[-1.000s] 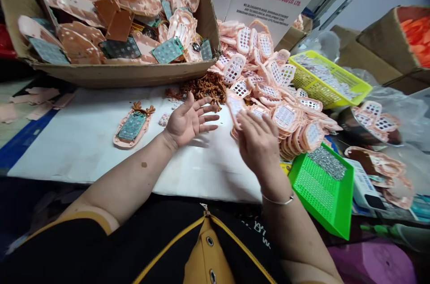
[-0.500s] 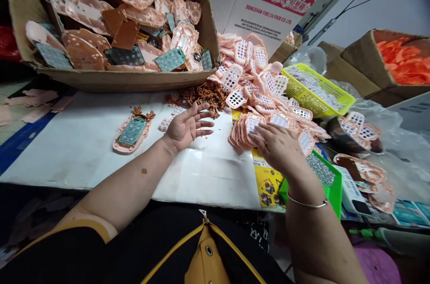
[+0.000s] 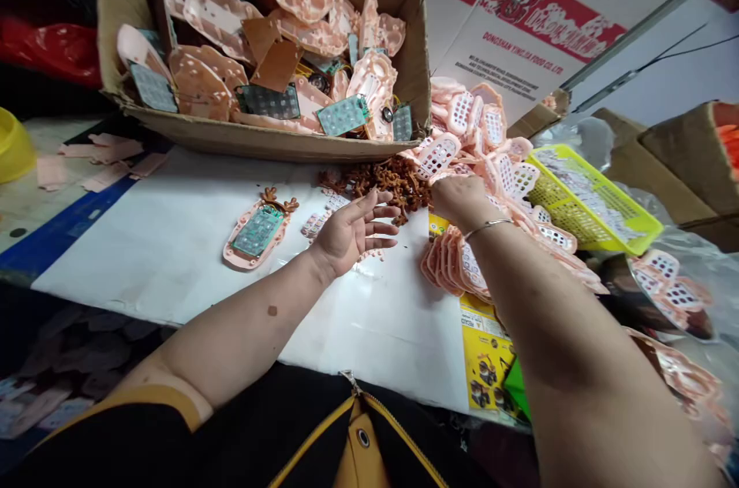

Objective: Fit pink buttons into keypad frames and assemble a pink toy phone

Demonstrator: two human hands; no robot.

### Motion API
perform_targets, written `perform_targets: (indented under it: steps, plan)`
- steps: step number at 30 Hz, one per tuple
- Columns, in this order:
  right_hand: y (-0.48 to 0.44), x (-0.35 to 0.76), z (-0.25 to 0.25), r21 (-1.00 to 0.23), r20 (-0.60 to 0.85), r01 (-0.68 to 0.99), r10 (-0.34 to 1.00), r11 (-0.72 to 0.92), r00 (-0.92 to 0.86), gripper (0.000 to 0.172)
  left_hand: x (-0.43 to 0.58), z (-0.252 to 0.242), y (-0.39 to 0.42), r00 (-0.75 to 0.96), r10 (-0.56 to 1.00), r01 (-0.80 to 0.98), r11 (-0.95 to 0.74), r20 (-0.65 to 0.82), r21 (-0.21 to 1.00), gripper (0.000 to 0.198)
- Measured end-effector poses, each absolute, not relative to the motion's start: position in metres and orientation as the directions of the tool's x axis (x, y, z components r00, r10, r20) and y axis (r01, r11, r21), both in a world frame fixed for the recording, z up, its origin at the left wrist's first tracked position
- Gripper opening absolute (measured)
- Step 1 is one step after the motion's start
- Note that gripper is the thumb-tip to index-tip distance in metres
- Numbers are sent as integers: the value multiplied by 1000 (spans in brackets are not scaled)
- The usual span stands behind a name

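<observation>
My left hand (image 3: 359, 232) hovers palm up over the white work surface, fingers spread, holding nothing. Close beside it lie small white keypad pieces (image 3: 316, 224). My right hand (image 3: 460, 199) reaches to the heap of pink plastic shells (image 3: 502, 161); its fingers point away and are hidden, so what they touch does not show. Below that wrist stands a row of stacked pink shells (image 3: 450, 263). Brown antler-shaped pieces (image 3: 398, 182) are piled between the hands. To the left lies a pink shell with a green circuit board (image 3: 258, 232) and brown antlers at its top.
A cardboard box (image 3: 277, 145) of shells and circuit boards stands at the back left. On the right are a yellow basket (image 3: 600, 203) of small white pieces and a dark bowl (image 3: 626, 292) with shells. Part of a green tray (image 3: 516, 389) shows under my right forearm.
My right hand has moved forward from the stacked shells to the heap behind them. My left hand stays open over the surface. The view has shifted, so things sit further right.
</observation>
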State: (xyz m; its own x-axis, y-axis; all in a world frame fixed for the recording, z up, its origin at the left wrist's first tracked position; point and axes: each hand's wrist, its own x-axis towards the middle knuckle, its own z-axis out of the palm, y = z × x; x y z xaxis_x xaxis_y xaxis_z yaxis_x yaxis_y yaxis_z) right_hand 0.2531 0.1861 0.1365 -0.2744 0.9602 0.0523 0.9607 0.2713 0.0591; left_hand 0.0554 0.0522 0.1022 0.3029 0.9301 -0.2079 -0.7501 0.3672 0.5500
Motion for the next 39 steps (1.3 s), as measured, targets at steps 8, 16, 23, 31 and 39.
perform_targets:
  steps: [8, 16, 23, 31, 39]
  plan:
    - [148, 289, 186, -162, 149, 986, 987, -42, 67, 19, 58, 97, 52, 306, 929, -705, 367, -206, 607, 39]
    - [111, 296, 180, -952, 63, 306, 983, 8, 172, 13, 65, 96, 51, 129, 983, -584, 180, -129, 791, 35]
    - [58, 266, 155, -930, 234, 287, 972, 228, -13, 24, 72, 90, 51, -131, 991, -424, -76, 22, 903, 50]
    - [26, 224, 116, -326, 490, 666, 722, 671, -489, 25, 57, 100, 55, 325, 942, -773, 316, -84, 550, 38]
    - [33, 230, 87, -272, 262, 872, 903, 407, -340, 33, 44, 104, 61, 55, 990, -868, 112, -130, 484, 31]
